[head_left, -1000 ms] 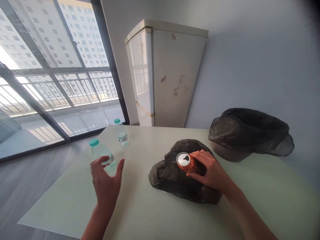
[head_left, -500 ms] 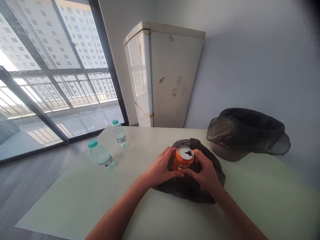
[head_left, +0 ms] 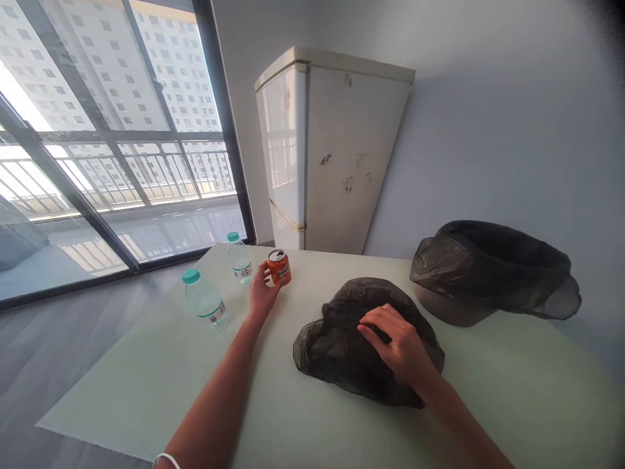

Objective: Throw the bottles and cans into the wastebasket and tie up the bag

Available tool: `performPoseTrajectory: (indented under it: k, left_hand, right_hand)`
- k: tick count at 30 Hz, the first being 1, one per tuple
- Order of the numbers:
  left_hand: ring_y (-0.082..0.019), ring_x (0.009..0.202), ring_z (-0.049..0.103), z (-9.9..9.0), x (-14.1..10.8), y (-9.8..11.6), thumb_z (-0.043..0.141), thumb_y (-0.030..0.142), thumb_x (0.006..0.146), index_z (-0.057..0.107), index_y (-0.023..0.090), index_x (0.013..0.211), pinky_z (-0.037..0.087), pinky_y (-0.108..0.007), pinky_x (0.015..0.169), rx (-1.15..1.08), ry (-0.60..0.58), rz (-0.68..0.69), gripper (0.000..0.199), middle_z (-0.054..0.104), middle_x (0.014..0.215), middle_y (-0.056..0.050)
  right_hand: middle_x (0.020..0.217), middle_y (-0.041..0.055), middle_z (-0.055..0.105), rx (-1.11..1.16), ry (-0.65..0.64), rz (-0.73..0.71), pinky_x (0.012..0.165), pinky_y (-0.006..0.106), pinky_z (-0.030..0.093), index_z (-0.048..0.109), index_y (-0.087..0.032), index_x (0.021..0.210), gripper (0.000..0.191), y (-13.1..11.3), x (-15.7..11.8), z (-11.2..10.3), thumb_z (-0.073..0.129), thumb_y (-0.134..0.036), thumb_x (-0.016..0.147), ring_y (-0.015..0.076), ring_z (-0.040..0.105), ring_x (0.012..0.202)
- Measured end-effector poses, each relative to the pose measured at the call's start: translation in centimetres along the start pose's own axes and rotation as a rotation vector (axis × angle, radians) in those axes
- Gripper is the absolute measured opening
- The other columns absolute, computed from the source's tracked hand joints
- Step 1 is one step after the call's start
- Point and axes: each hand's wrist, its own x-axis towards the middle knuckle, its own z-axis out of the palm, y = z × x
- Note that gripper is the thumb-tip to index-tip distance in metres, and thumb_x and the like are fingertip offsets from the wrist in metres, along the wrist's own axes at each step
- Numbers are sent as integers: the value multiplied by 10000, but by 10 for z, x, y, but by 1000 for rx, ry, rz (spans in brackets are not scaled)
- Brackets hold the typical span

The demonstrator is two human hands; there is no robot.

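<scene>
With its fingers and thumb around the lower part, my left hand (head_left: 264, 292) grips an orange soda can (head_left: 280, 268), opened at the top and upright near the table's far edge. Just left of it stands a clear plastic bottle (head_left: 239, 260) with a teal cap. A second such bottle (head_left: 206, 301) is nearer to me. My right hand (head_left: 393, 339) hovers over, or rests on, a black plastic bag-lined container (head_left: 336, 352); which, I cannot tell. Its fingers are curved, the thumb is apart from them, and nothing shows between them.
Another bin (head_left: 452, 306) lined with a black bag (head_left: 493, 267) stands at the right of the pale table (head_left: 161, 384). Behind the table is a worn white refrigerator (head_left: 351, 156). Glass sliding doors (head_left: 122, 163) are on the left.
Both hands held the can over the black bag earlier. My left hand has carried it left and away to the bottles, while my right hand has let go and stays above the bag.
</scene>
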Motion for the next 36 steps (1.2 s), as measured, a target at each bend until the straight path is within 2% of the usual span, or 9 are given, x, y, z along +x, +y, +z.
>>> performPoseTrajectory:
  k: [2,5,8,13,18,22,26,31,36]
  left_hand:
    - [-272,1131,701,-3,1,-15,821,293,761,556,242,1338,591,-377,850,46,51,-30,637,687,1327,-103]
    - [-265,1121,696,-5,-2,-21,814,303,767,563,231,1347,582,-366,847,68,80,-52,635,688,1317,-120]
    - [-271,1143,692,-4,-4,-22,805,293,776,569,223,1318,578,-375,873,33,68,-104,594,708,1270,-125]
    - [-285,1238,663,0,-2,-28,802,271,778,562,236,1246,562,-391,914,12,58,-124,527,692,1323,-118]
    - [-285,1194,684,2,-3,-30,822,293,770,582,237,1261,554,-382,881,54,-5,-117,550,707,1308,-113]
    - [-280,1189,691,4,-5,-28,823,279,768,588,230,1236,551,-367,866,36,-25,-106,527,722,1271,-108]
    - [-288,1218,678,5,-6,-26,823,267,770,568,234,1273,555,-373,880,41,-28,-102,565,695,1323,-119]
    - [-306,1319,594,6,-11,-23,863,323,752,504,241,1373,518,-445,1029,107,35,-50,722,624,1401,-134]
    - [-326,1329,533,7,-19,-14,860,344,767,435,228,1394,499,-483,1045,203,220,87,766,543,1384,-156]
  right_hand:
    - [960,33,717,6,-3,-2,1079,500,455,647,-255,965,138,-1,0,0,562,-323,1051,223,659,918]
    - [939,35,713,12,-9,-6,1000,478,491,645,-255,950,150,0,1,-1,556,-316,1054,223,647,896]
    - [905,35,707,14,-14,-2,936,461,509,641,-254,916,180,1,1,-3,545,-315,1056,221,634,863]
    - [865,17,697,7,3,-7,934,448,499,634,-247,876,206,1,2,-3,549,-307,1055,206,623,822]
    - [840,27,716,-24,-6,38,929,447,516,660,-244,837,287,3,1,-4,523,-358,1061,214,649,805]
    - [790,37,735,-66,-89,122,749,382,555,716,-246,795,396,9,1,-12,500,-457,1052,215,671,721]
    - [707,26,719,-164,-178,146,616,327,523,725,-254,740,459,18,0,-20,468,-480,1045,199,660,620]
    - [869,24,778,-341,-149,235,625,322,520,765,-275,896,306,35,-6,-30,514,-402,1014,217,721,731]
    - [1170,10,784,-384,-203,386,773,375,570,749,-308,1169,288,48,-12,-54,545,-347,969,259,758,939]
